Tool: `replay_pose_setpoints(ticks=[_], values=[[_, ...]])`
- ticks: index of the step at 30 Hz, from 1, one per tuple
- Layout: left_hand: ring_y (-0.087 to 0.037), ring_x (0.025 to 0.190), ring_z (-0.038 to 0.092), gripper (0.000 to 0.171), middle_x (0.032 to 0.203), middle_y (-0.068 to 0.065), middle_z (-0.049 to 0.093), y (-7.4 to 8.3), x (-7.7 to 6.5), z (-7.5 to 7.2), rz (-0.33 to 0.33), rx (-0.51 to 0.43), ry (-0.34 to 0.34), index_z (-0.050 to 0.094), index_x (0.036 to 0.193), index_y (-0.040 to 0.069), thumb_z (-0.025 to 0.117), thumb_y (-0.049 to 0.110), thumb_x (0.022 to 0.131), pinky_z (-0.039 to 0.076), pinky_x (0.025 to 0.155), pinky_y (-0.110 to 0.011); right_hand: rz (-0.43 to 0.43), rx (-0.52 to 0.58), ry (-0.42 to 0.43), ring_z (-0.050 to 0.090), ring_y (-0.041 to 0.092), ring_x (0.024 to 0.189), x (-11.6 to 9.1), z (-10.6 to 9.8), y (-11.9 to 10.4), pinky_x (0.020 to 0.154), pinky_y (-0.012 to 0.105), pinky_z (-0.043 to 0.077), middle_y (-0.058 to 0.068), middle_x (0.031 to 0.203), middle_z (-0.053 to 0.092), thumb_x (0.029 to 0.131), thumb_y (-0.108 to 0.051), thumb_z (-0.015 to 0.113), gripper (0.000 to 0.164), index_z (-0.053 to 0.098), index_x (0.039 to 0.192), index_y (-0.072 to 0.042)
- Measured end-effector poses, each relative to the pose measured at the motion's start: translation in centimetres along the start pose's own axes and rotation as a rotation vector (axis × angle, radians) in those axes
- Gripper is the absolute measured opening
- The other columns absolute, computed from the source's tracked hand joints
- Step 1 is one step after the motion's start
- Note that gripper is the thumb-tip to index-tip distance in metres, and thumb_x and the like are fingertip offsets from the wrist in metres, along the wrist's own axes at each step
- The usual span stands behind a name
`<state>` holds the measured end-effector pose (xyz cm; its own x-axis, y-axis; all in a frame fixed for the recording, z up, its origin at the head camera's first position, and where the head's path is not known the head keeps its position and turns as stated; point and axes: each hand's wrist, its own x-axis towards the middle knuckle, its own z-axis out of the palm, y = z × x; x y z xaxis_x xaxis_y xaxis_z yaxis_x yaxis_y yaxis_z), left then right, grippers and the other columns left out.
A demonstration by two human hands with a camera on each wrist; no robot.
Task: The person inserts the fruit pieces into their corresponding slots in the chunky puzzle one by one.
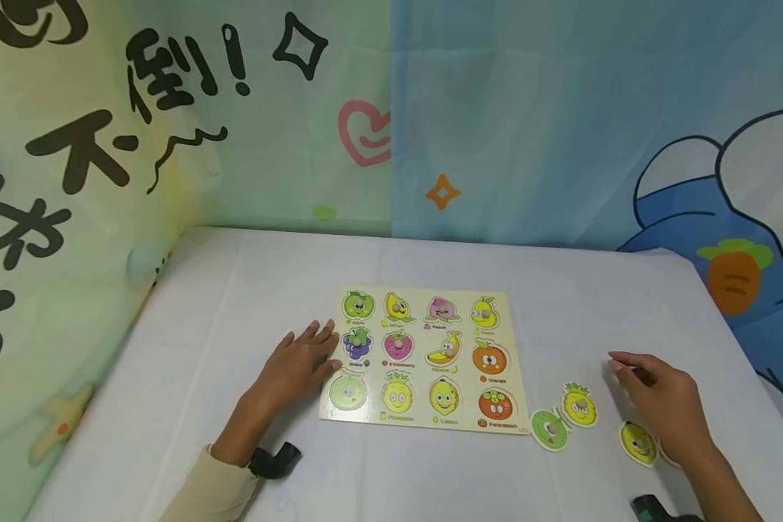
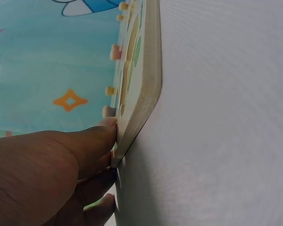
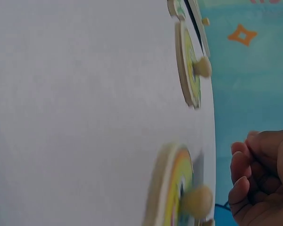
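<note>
A wooden knob puzzle board (image 1: 422,428) with fruit pictures lies flat on the white table. My left hand (image 1: 300,362) rests at its left edge, fingers spread and fairly straight, and the left wrist view shows thumb and fingertips touching the edge. My right hand (image 1: 665,399) hovers right of the board, fingers loosely curled, thumb near the index finger, holding nothing visible. Loose pieces lie near it: a green round fruit piece (image 1: 550,431), a pineapple piece (image 1: 580,406) and a lemon piece (image 1: 639,444). Another piece (image 1: 669,457) is mostly hidden by the right hand.
Knobbed pieces such as the apple (image 1: 358,305) and orange (image 1: 489,359) sit in the board's upper two rows. Its bottom row shows fruit pictures without visible knobs. A printed cloth backdrop (image 1: 528,145) stands behind and left of the table. Black straps circle both wrists.
</note>
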<state>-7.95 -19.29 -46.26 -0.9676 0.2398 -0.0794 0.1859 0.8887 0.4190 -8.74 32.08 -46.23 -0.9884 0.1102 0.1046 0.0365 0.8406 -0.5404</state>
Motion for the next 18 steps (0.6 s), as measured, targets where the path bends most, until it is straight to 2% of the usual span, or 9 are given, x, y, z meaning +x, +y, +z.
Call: replay_pose_setpoints(ticks=[3, 5, 9, 14, 18], values=[[-0.029, 0.143, 0.026, 0.054, 0.151, -0.005, 0.036, 0.1, 0.0, 0.0, -0.007, -0.012, -0.011, 0.051, 0.141, 0.007, 0.066, 0.030, 0.094, 0.019, 0.113, -0.057, 0.043, -0.021, 0.011, 0.056, 0.010, 0.072, 0.2, -0.6, 1.0, 0.050, 0.017, 0.047, 0.019, 0.099, 0.069, 0.098, -0.017, 0.060, 0.029, 0.066, 0.121, 0.000], [-0.029, 0.143, 0.025, 0.055, 0.151, -0.004, 0.036, 0.1, 0.1, 0.0, -0.011, -0.013, -0.016, 0.051, 0.141, 0.007, 0.065, 0.031, 0.094, 0.019, 0.113, -0.057, 0.070, -0.036, 0.022, 0.058, 0.017, 0.077, 0.5, -1.0, 1.7, 0.050, 0.016, 0.045, 0.023, 0.101, 0.068, 0.098, -0.016, 0.059, 0.030, 0.065, 0.121, 0.002], [-0.029, 0.144, 0.025, 0.055, 0.151, -0.004, 0.036, 0.1, 0.2, 0.0, -0.013, -0.010, -0.017, 0.050, 0.141, 0.008, 0.066, 0.031, 0.094, 0.019, 0.113, -0.057, 0.188, -0.053, 0.006, 0.056, 0.030, 0.088, 0.8, -1.7, 2.9, 0.049, 0.019, 0.045, 0.027, 0.112, 0.064, 0.099, -0.025, 0.058, 0.039, 0.062, 0.125, 0.003], [-0.029, 0.143, 0.025, 0.055, 0.151, -0.005, 0.037, 0.1, 0.0, 0.0, -0.018, -0.003, -0.013, 0.051, 0.141, 0.007, 0.066, 0.030, 0.094, 0.019, 0.113, -0.057, 0.307, -0.057, -0.036, 0.054, 0.031, 0.085, 1.2, -2.1, 4.0, 0.047, 0.027, 0.046, 0.027, 0.109, 0.062, 0.098, -0.034, 0.058, 0.048, 0.060, 0.126, 0.005], [-0.028, 0.144, 0.025, 0.055, 0.151, -0.004, 0.036, -0.1, 0.0, 0.0, -0.022, 0.001, -0.009, 0.050, 0.142, 0.008, 0.065, 0.030, 0.094, 0.018, 0.114, -0.057, 0.317, -0.078, -0.050, 0.055, 0.038, 0.092, 1.9, -1.8, 5.6, 0.054, 0.031, 0.046, 0.029, 0.118, 0.058, 0.098, -0.028, 0.059, 0.045, 0.058, 0.129, 0.004]])
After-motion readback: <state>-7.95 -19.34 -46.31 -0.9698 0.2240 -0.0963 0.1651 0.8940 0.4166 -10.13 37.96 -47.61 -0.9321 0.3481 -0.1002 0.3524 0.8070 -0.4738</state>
